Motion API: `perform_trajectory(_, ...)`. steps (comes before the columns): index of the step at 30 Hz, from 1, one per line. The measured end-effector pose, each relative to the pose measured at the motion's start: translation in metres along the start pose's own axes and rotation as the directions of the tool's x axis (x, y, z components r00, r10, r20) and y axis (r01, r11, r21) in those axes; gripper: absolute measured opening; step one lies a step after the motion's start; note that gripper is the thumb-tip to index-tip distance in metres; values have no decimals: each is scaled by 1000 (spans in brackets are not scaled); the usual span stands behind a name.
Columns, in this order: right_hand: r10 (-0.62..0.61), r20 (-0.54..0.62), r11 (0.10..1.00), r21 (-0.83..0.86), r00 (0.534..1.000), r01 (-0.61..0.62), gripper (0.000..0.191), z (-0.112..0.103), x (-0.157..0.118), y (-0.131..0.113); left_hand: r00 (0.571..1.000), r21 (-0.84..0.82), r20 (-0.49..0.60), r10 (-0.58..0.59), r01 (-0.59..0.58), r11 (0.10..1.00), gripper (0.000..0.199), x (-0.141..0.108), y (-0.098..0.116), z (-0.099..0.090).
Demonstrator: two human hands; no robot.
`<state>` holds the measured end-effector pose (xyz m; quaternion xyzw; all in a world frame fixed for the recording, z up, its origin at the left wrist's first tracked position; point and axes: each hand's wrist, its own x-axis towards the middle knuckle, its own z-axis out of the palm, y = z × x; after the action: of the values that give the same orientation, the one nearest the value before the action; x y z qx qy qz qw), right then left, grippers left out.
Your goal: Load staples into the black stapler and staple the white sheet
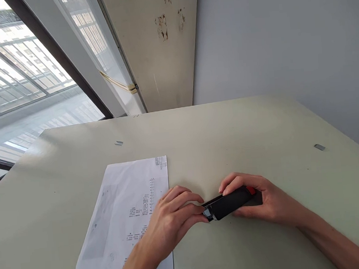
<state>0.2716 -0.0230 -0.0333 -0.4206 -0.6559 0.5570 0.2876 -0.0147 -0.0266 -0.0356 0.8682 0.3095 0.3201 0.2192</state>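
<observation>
A black stapler (234,201) with a red piece near its rear lies between my hands, just above or on the table. My right hand (259,196) is closed around its rear half, thumb on the near side and fingers on the far side. At the metal front end, the fingers of my left hand (176,213) are pressed together on the stapler's tip. My left wrist and forearm lie over printed paper sheets (112,222), hiding part of the text. Whether the stapler touches the tabletop I cannot tell.
The pale table (214,140) reaches back to a stained panel (162,69) and a grey wall (268,40). A small grey strip (118,143) lies behind the paper, and another grey piece (319,147) is at the right. Windows (15,68) stand at the left.
</observation>
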Motion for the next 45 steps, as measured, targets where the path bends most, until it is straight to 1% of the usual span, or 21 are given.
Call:
perform_trajectory(7, -25, 22, 1000, 4, 999, 25, 18, 3, 0, -2, 1000, 83, 1, -13, 13, 996, 3, 0, 3, 2)
perform_trajectory(12, -21, 32, 1000, -21, 999, 22, 17, 4, -2, 0, 999, 123, -25, -23, 26, 992, 9, -1, 4, 3)
perform_trajectory(18, -33, 30, 999, -20, 999, 34, 15, 4, -2, -1, 999, 127, -33, -18, 22, 992, 9, -1, 4, 4)
perform_trajectory(24, -14, 41, 1000, 0, 999, 14, 17, 5, -4, 0, 999, 134, -34, 1, 4, 991, 11, -1, 3, 4)
perform_trajectory(29, -25, 21, 1000, 2, 999, 25, 17, 6, -4, -3, 999, 139, -42, 4, 1, 990, 11, 0, 3, 5)
perform_trajectory(34, -32, 14, 999, -21, 999, 33, 15, 6, -2, -5, 998, 166, -48, 29, -20, 986, 6, 1, 4, 5)
perform_trajectory(41, -40, -17, 998, -40, 999, 40, 15, 7, 0, -5, 999, 187, -32, 22, -16, 982, 9, 1, 5, 4)
perform_trajectory(45, -37, -31, 998, -51, 999, 35, 15, 8, 0, -4, 999, 159, 43, -8, 1, 987, 12, 3, 3, -4)
